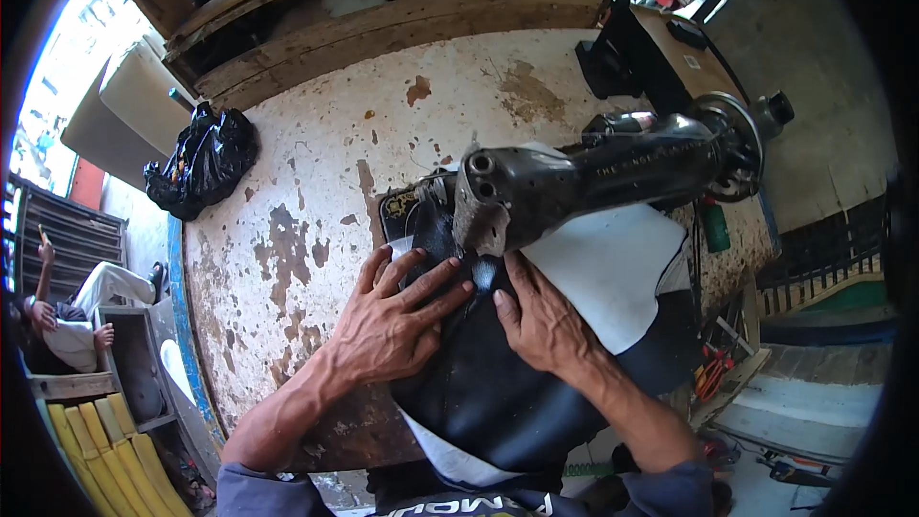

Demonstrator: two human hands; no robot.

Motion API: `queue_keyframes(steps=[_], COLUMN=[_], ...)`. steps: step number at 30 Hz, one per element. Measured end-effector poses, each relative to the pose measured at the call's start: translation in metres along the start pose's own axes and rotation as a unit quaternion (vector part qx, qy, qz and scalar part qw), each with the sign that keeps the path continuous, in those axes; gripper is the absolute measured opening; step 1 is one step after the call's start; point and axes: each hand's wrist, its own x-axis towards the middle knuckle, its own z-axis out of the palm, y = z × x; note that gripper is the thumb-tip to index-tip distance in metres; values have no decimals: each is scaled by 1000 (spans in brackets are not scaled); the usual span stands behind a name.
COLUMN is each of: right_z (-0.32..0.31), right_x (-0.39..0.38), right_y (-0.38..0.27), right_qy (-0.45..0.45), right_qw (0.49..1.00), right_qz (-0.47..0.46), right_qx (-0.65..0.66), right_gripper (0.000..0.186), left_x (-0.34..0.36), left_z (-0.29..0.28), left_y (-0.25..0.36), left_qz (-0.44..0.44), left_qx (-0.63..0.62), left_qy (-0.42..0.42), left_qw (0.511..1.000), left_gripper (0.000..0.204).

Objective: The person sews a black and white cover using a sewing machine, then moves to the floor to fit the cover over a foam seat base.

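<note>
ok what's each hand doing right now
Left hand: open, spread on the black sheet.
Right hand: open, resting on the black sheet too.

A table (325, 158) has pale paint flaked through to brown and a blue left edge. Rough wooden shelving (402, 29) runs behind the table. A grey wall (814, 77) rises right of it; a dark slatted panel (69, 239) stands left of it. Bright daylight shows beyond the table's far left and far right corners.
</note>
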Motion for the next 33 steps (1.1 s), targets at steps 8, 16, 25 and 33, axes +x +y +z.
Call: queue_keyframes(steps=[8, 16, 25, 33], right_z=[-11, -11, -3, 3], right_x=[8, 14, 23, 28], right_y=[16, 21, 43, 53], right_qy=[-26, 53, 103, 34], right_qw=[998, 992, 984, 977], right_qz=[-36, -70, -111, -85], right_qx=[-50, -94, -89, -192], right_gripper=[63, 48, 35, 34], left_x=[2, 2, 5, 4], left_z=[-3, 2, 5, 4], left_y=[-1, 6, 0, -3], left_qz=[-1, -26, 3, -8], left_qx=[18, 29, 25, 21], left_qy=[-4, -3, -4, -1], left_qw=[1000, 999, 1000, 1000], left_gripper=[68, 68, 69, 70])
